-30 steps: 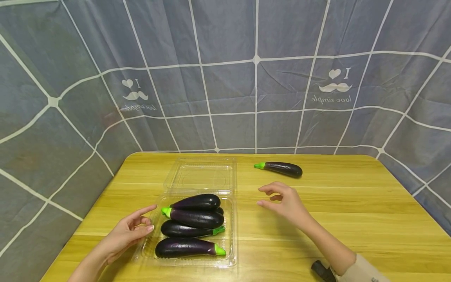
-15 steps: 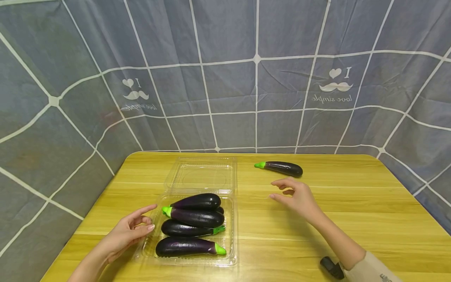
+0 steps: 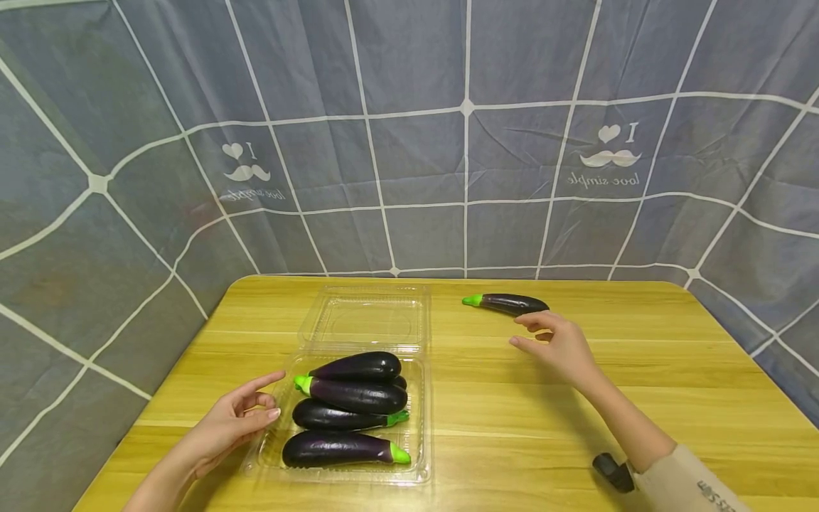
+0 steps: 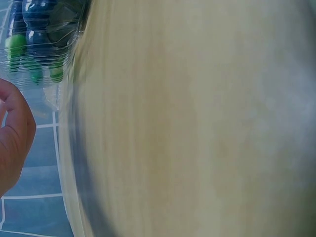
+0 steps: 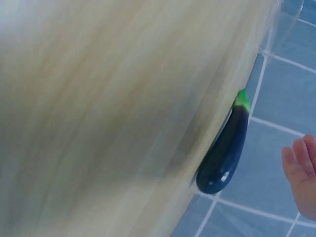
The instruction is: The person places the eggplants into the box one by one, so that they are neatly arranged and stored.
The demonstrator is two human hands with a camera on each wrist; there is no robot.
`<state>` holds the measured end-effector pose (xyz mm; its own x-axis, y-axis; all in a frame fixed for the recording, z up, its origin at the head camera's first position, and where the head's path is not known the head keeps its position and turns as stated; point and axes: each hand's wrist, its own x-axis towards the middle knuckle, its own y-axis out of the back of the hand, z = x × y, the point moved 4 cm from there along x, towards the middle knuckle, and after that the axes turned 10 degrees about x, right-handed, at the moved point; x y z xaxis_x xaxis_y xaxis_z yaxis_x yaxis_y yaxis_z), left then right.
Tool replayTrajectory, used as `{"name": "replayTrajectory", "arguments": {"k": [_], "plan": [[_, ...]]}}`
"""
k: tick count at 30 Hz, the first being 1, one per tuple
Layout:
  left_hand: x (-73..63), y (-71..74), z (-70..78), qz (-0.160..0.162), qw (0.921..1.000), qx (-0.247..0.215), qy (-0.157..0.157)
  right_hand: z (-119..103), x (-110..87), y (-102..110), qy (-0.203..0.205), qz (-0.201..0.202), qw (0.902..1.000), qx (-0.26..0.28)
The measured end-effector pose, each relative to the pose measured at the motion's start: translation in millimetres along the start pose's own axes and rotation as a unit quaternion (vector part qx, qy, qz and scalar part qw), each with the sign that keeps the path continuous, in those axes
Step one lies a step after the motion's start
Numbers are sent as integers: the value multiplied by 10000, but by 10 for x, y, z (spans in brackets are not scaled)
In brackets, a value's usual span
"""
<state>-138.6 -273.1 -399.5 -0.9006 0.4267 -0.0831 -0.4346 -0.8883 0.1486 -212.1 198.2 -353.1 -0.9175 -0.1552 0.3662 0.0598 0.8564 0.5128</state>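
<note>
A clear plastic clamshell box point(image 3: 419, 434) lies unfolded on the table, its lid point(image 3: 366, 321) flat toward the back. Several dark purple eggplants point(image 3: 339, 449) with green stems are piled in its near half. At the box's left side is my left hand point(image 3: 224, 427), index finger extended and thumb at the rim; whether it touches the plastic I cannot tell. A single eggplant point(image 3: 505, 304) lies near the table's back edge, stem to the left. Just in front of its thick end, my right hand point(image 3: 559, 348) hovers with fingers and thumb apart, holding nothing, partly covering it.
The wood-grain table point(image 3: 505, 441) has rounded back corners. A grey curtain point(image 3: 512, 156) with white grid lines hangs behind it and along both sides. A black device point(image 3: 613, 473) sits at my right wrist, beside the beige sleeve point(image 3: 691, 483).
My right hand has moved right and toward the back, from beside the box to the lone eggplant. The left hand and the eggplants in the box stay where they were.
</note>
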Motion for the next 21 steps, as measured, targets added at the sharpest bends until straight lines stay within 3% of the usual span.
{"name": "replayTrajectory", "arguments": {"k": [21], "plan": [[0, 12, -11, 42, 9999, 105, 57, 301, 298, 238, -502, 46, 9979, -416]]}}
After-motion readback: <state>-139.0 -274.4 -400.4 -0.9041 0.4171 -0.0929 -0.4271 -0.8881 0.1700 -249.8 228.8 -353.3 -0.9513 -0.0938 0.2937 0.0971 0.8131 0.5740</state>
